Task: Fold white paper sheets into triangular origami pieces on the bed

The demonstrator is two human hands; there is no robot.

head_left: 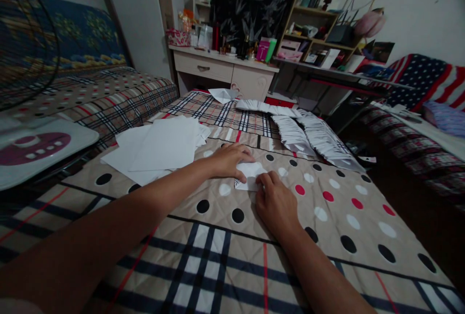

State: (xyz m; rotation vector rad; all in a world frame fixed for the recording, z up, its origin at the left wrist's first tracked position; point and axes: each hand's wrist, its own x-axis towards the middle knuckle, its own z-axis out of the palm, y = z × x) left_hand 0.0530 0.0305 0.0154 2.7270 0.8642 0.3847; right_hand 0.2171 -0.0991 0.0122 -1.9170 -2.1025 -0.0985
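Observation:
A small white piece of folded paper (250, 178) lies on the polka-dot bedspread between my hands, with a dark printed mark at its left end. My left hand (229, 161) grips it from the left, thumb near the printed mark and fingers over the upper edge. At the right end, my right hand (275, 201) has its fingers curled and closed on the paper's edge. To the left lies a loose stack of white paper sheets (170, 144). Long rows of tightly packed folded paper pieces (321, 139) rest toward the far right.
Another folded white paper (223, 94) lies at the bed's far edge. Beyond stands a white dresser (207, 64) crowded with bottles. A fan (29, 38) and a white tray-like table (83, 137) are at the left. A shelf desk (312, 28) stands at the back right.

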